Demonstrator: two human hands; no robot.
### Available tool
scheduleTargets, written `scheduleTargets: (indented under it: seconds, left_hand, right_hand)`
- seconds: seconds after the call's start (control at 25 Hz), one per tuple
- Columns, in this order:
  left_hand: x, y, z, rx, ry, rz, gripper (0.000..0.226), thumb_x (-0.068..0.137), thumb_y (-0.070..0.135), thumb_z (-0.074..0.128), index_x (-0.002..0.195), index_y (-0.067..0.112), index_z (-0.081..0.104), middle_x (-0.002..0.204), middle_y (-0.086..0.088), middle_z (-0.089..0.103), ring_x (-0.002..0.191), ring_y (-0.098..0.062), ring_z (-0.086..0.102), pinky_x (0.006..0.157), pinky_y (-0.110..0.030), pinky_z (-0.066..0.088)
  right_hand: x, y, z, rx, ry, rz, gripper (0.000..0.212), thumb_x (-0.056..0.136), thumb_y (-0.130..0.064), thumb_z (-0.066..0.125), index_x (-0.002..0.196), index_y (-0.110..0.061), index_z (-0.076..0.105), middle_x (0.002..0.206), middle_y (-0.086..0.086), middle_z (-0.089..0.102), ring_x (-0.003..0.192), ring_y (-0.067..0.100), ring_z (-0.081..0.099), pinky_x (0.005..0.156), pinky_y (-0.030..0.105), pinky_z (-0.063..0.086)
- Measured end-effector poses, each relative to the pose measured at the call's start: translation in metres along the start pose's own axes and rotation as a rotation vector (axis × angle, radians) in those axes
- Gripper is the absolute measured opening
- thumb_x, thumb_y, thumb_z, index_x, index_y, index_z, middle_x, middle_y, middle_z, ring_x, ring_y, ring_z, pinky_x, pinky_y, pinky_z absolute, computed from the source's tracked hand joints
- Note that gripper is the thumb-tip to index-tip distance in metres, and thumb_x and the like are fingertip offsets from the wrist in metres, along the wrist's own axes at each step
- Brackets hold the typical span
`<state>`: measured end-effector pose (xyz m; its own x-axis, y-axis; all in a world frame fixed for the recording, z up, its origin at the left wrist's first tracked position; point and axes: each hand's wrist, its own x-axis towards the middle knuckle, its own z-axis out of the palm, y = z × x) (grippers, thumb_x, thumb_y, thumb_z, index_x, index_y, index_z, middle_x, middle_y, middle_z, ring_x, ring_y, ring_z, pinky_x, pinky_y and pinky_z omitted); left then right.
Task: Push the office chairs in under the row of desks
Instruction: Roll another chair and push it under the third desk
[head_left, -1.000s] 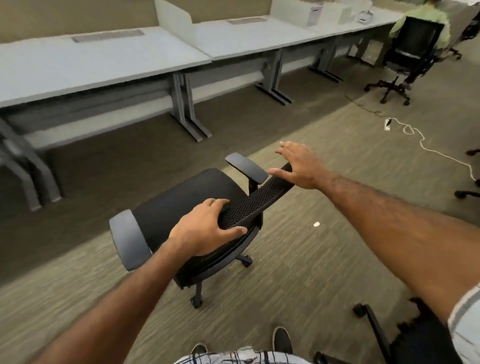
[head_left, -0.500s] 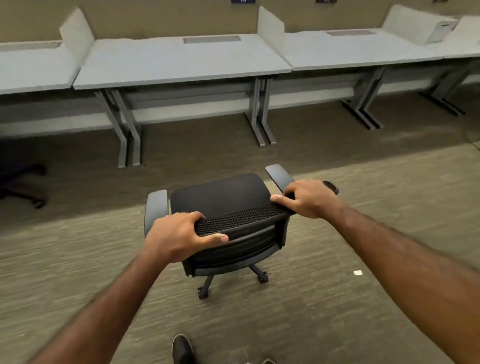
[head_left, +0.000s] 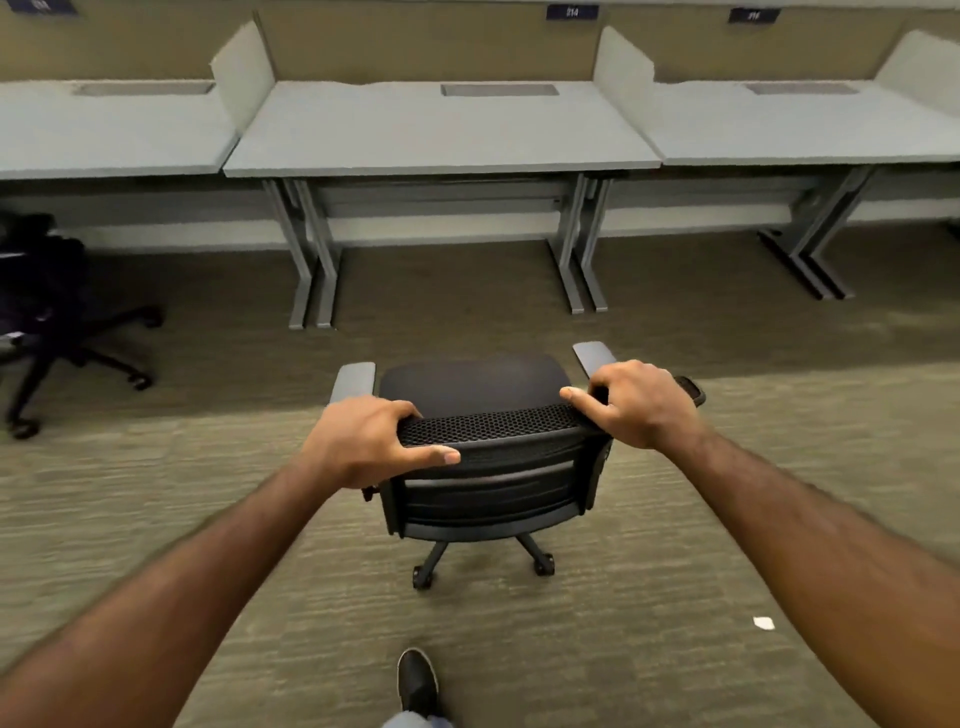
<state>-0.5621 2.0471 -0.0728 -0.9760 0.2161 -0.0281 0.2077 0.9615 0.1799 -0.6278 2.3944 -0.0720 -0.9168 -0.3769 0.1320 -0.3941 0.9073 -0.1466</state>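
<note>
A black office chair (head_left: 475, 387) with grey armrests stands on the carpet in front of me, its seat facing the middle grey desk (head_left: 441, 130) of the row. My left hand (head_left: 363, 447) grips the left end of the mesh backrest's top edge. My right hand (head_left: 636, 402) grips the right end of that edge. The chair sits a short way out from the desk, square to the gap between the desk's legs.
Another black chair (head_left: 47, 312) stands at the far left, partly under the left desk (head_left: 104, 130). A third desk (head_left: 810, 124) lies to the right. Grey desk legs (head_left: 311, 260) flank the gap. A white scrap (head_left: 763, 622) lies on the carpet at right. My shoe (head_left: 415, 680) shows below.
The chair has been turned from skewed to facing the desk squarely and rolled closer to it. My right hand went from resting on the backrest to gripping it.
</note>
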Motion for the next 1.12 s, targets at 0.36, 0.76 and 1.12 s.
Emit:
scheduleTargets:
  seconds: [0.36, 0.76, 1.12]
  left_hand:
    - [0.098, -0.079, -0.016, -0.011, -0.008, -0.001, 0.1, 0.055, 0.111, 0.021, 0.097, 0.033, 0.068, 0.077, 0.015, 0.063, 0.065, -0.003, 0.051, 0.054, -0.025, 0.032]
    - [0.195, -0.153, -0.035, -0.017, 0.06, -0.039, 0.099, 0.053, 0.112, 0.025, 0.1, 0.036, 0.067, 0.078, 0.02, 0.061, 0.073, -0.004, 0.056, 0.055, -0.022, 0.032]
    - [0.312, -0.221, -0.051, 0.009, 0.128, -0.104, 0.1, 0.063, 0.108, 0.017, 0.103, 0.033, 0.071, 0.083, 0.016, 0.067, 0.075, -0.006, 0.057, 0.058, -0.026, 0.036]
  right_hand:
    - [0.124, -0.015, 0.017, -0.038, -0.017, 0.027, 0.059, 0.093, -0.072, 0.041, 0.07, -0.025, 0.067, 0.07, -0.007, 0.063, 0.068, 0.017, 0.055, 0.061, 0.033, 0.039]
    - [0.27, -0.016, 0.035, -0.02, -0.139, 0.006, 0.056, 0.084, -0.08, 0.024, 0.065, -0.035, 0.052, 0.071, -0.012, 0.055, 0.072, 0.016, 0.053, 0.061, 0.034, 0.033]
    - [0.433, 0.002, 0.063, -0.021, -0.161, -0.06, 0.059, 0.088, -0.08, 0.026, 0.08, -0.036, 0.065, 0.081, -0.009, 0.066, 0.084, 0.02, 0.064, 0.065, 0.034, 0.04]
